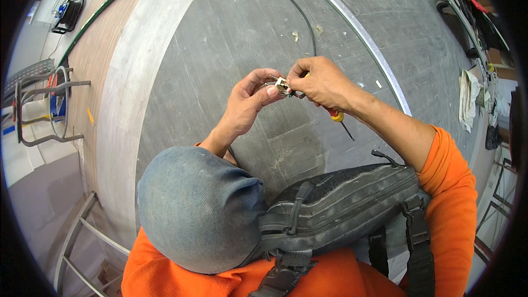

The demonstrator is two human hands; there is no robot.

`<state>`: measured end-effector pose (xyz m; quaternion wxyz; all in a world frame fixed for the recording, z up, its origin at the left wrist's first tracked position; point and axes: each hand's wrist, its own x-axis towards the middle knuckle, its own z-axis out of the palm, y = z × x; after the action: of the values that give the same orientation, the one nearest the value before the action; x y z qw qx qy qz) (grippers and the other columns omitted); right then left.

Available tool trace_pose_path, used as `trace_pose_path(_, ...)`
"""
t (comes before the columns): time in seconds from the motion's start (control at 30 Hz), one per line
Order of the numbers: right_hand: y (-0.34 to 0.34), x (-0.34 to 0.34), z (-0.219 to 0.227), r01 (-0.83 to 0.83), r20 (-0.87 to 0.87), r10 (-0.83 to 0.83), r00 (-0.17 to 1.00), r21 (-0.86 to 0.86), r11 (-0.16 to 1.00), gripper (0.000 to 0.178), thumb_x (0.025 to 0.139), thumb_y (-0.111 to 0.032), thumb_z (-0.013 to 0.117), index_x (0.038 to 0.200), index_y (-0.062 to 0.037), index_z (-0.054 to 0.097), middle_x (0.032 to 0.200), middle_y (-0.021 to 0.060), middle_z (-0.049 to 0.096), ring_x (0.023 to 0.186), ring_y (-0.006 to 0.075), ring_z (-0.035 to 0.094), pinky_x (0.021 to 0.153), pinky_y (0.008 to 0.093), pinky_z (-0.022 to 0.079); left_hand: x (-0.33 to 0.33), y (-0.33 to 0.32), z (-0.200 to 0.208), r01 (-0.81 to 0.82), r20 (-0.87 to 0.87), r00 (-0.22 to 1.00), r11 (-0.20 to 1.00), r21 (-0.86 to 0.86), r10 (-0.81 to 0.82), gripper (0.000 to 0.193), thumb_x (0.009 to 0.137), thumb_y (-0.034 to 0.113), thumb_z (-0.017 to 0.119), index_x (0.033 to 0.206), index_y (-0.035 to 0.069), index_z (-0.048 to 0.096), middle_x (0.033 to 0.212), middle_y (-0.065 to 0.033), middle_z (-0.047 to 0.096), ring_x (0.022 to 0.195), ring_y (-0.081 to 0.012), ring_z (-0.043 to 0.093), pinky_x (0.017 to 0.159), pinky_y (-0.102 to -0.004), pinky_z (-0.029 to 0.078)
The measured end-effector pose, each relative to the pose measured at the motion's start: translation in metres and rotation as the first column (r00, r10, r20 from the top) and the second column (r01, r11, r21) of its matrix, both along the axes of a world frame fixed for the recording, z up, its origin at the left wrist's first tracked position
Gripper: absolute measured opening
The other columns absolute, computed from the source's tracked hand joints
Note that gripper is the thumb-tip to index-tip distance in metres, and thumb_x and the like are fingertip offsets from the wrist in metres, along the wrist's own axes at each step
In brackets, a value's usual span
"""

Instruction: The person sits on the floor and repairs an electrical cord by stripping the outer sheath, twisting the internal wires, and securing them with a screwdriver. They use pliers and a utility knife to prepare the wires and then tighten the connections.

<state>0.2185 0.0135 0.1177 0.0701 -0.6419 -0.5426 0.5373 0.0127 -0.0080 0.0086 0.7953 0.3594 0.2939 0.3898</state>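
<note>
In front of me, my left hand point(248, 102) pinches a small white electrical connector point(281, 84) between thumb and fingers. Thin wires show around it, but their exact seating is too small to make out. My right hand point(325, 83) meets it from the other side, thumb and forefinger closed at the connector's edge. Tucked in that same hand is a screwdriver point(335, 115) with a red and yellow handle, its dark shaft pointing down to the right. A black cable point(300, 10) runs over the floor from the top and passes behind my right hand.
Below my hands lie my denim-covered knee point(198, 209) and a black zipped bag point(341, 201) with straps. A metal strip point(363, 30) crosses the grey plank floor. To the left are a metal-framed stool point(49, 104) and a cable reel point(69, 14). Rags point(469, 99) hang at right.
</note>
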Motion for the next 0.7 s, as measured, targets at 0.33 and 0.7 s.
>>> trace_pose_path(0.33,0.024,0.009,0.048,0.510,-0.640,-0.173,0.748,0.389,0.767,0.019,0.100,-0.012,0.059,0.112,0.0026,0.064,0.077,0.0039,0.061,0.054,0.0086,0.057,0.045,0.0258,0.046,-0.004,0.000,-0.003,0.188,0.142,0.977,0.950,-0.248,-0.156,0.052,0.105,0.035,0.062,0.140,-0.002,0.055,0.121,-0.0082,0.069,0.101,-0.0139,0.067,0.088,-0.0276,0.058)
trace_pose_path(0.7,0.018,-0.007,0.040,0.574,-0.747,-0.076,0.661,0.437,0.692,0.015,0.103,-0.008,0.056,0.116,-0.0020,0.061,0.074,-0.0011,0.048,0.062,0.0098,0.054,0.055,0.0291,0.051,0.003,-0.009,-0.004,0.381,0.282,0.913,0.863,-0.331,-0.296,0.054,0.106,0.035,0.059,0.140,-0.006,0.052,0.121,-0.0141,0.069,0.097,-0.0152,0.071,0.085,-0.0271,0.061)
